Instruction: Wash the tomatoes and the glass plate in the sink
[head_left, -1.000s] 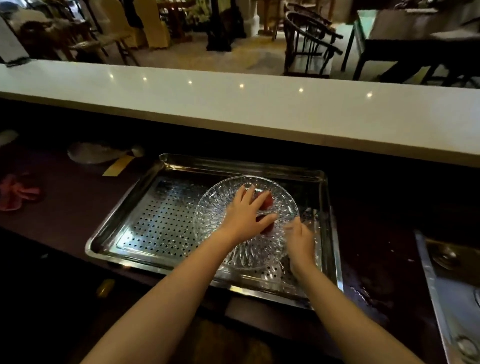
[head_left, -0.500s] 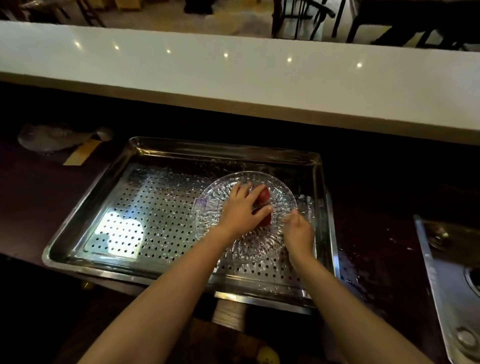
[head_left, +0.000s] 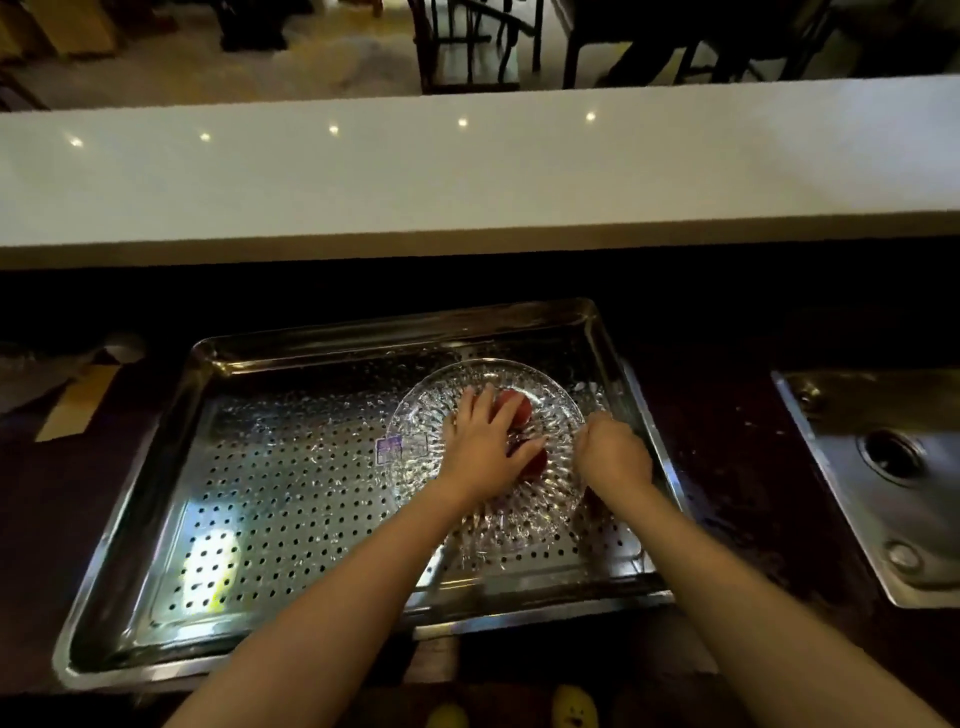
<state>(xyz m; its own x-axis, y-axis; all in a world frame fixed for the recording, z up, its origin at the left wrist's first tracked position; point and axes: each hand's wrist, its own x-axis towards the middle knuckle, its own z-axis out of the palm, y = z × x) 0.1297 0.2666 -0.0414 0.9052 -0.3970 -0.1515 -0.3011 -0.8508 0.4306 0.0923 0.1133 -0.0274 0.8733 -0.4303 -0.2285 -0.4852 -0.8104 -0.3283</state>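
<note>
A cut-glass plate (head_left: 415, 447) with a small purple sticker lies in the right half of a perforated steel tray (head_left: 291, 493). Red tomatoes (head_left: 517, 405) rest on the plate, mostly hidden. My left hand (head_left: 485, 447) lies flat over the tomatoes with fingers spread and the thumb around the nearer one. My right hand (head_left: 613, 454) is closed on the plate's right rim. The steel sink (head_left: 883, 467) with its drain is off to the right, apart from the tray.
A white counter ledge (head_left: 467, 171) runs across behind the tray. The dark worktop (head_left: 727, 441) between tray and sink is wet. A pale bag and a cardboard piece (head_left: 72, 400) lie at far left. Chairs and tables stand beyond the ledge.
The view has tilted down and closer; both hands stay on the plate and tomatoes, with the plate in about the same spot in the tray.
</note>
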